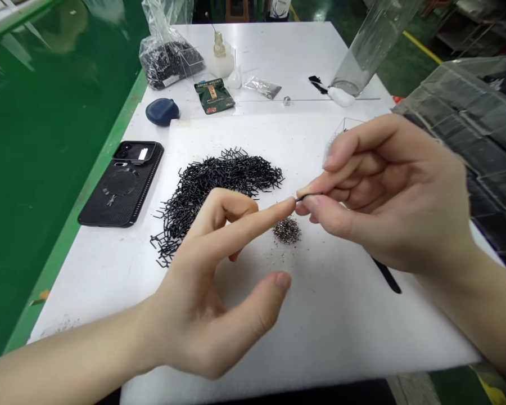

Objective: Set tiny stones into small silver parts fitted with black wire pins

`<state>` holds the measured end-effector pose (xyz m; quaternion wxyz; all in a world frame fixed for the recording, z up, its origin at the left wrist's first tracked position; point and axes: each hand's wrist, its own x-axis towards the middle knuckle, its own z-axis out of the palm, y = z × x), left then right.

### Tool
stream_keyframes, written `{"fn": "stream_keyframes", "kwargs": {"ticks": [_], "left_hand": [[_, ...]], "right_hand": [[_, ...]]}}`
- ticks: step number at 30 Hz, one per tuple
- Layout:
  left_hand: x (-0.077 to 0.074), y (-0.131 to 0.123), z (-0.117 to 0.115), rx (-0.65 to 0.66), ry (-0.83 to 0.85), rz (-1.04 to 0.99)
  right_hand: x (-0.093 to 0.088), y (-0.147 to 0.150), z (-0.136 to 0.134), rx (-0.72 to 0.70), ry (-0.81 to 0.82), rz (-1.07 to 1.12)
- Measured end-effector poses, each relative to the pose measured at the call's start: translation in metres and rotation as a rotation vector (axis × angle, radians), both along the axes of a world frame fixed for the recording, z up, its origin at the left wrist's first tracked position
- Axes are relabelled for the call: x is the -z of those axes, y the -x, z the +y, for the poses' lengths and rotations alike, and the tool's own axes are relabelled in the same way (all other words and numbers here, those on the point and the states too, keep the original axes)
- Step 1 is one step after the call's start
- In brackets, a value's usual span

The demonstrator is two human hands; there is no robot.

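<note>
My right hand (388,197) pinches a small black bent piece (311,195) between thumb and fingers. The index fingertip of my left hand (219,270) touches the left end of that piece; its thumb is spread well apart below and nothing shows in its grasp. Behind my left hand lies a curved heap of black bent pieces (219,174), partly hidden by its fingers. A small pile of tiny metallic parts (287,230) sits on the white mat (320,332) just beneath the two fingertips.
A black phone (122,183) and a dark blue case (162,112) lie at the left. Farther back are a bag of black pieces (168,62), a green packet (214,95) and a clear cylinder (362,50). Clear bins (476,112) stand at the right.
</note>
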<state>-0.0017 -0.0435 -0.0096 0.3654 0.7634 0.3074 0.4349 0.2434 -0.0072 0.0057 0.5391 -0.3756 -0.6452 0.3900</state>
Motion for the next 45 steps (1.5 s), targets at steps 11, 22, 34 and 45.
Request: {"fn": "stream_keyframes", "kwargs": {"ticks": [11, 22, 34, 45], "left_hand": [[0.000, 0.000, 0.003, -0.001, -0.008, -0.047], [0.003, 0.001, 0.006, 0.049, -0.014, -0.012], [0.009, 0.003, 0.001, 0.036, 0.059, 0.155], [0.014, 0.004, 0.003, 0.168, -0.100, 0.347]], "right_hand": [[-0.002, -0.006, -0.004, -0.007, -0.080, -0.118], [-0.001, -0.004, -0.004, 0.017, -0.110, -0.142], [-0.020, -0.080, 0.053, 0.427, -0.166, -0.302], [-0.058, -0.111, 0.037, 0.422, 0.080, -0.759]]}}
